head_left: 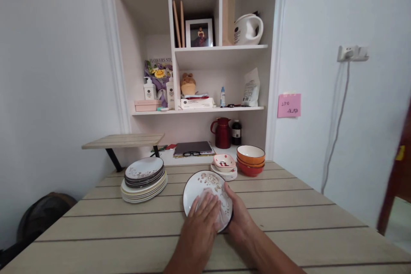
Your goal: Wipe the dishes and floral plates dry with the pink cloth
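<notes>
A white plate with a dark rim and a brown flower pattern is held tilted above the table, its face toward me. My right hand grips its right edge, thumb on the front and the other fingers hidden behind. Flat against the plate's face lies my left hand, pressing a thin, pale tissue under its fingers. To the left stands a stack of plates, dark-rimmed ones on top of yellow-rimmed ones. Beyond the held plate, a small pink-rimmed bowl rests on several small white plates.
Orange and red bowls are stacked at the back right of the slatted table. A low wooden shelf overhangs the back left. Behind, a cabinet ledge carries a red jug, a dark bottle and a laptop.
</notes>
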`<state>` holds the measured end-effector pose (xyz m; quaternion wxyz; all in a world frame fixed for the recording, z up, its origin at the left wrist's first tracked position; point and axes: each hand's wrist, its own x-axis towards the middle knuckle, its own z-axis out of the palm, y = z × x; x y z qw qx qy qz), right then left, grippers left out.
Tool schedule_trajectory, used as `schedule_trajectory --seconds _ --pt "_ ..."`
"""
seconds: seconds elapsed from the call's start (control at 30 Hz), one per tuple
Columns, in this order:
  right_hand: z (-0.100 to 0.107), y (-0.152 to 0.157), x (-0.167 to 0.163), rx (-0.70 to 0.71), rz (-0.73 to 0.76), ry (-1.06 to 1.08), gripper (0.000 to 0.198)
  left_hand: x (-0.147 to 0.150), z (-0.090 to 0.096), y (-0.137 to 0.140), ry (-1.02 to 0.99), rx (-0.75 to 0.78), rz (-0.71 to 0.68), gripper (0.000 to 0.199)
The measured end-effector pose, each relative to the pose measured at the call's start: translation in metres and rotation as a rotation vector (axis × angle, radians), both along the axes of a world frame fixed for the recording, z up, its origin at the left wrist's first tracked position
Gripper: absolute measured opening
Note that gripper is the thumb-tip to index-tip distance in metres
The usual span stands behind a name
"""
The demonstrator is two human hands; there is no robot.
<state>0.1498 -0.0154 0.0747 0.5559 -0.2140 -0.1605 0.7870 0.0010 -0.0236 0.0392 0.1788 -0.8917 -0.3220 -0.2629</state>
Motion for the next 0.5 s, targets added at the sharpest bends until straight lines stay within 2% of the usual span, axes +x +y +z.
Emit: schedule_trajectory --seconds 0.07,0.17,0.27,0.33,0.4,0.5 --pt "-0.003 -0.004 -0.009 -0.017 0.053 0.003 0.058 0.000 0.004 -0.001 -0.021 -0.007 0.031 0.063" --pt "-0.007 -0.006 -0.018 -0.009 0.079 0.001 0.055 0.000 0.005 0.004 -0.077 0.009 0.184 0.061" --pt "-0.007 -0.002 -0.018 -0.005 0.036 0.002 0.057 -0.002 -0.004 0.015 -0.132 0.061 0.380 0.056" --pt "-0.005 0.001 -0.013 -0.016 -0.018 0.001 0.058 -0.004 -0.012 0.020 -0.157 0.102 0.449 0.054" --pt "-0.003 0.004 -0.006 -0.016 -0.069 0.005 0.059 -0.006 -0.018 0.022 -0.146 0.143 0.401 0.055" --pt "0.001 0.005 0.001 0.010 -0.099 0.036 0.058 -0.006 -0.018 0.017 -0.083 0.156 0.220 0.059"
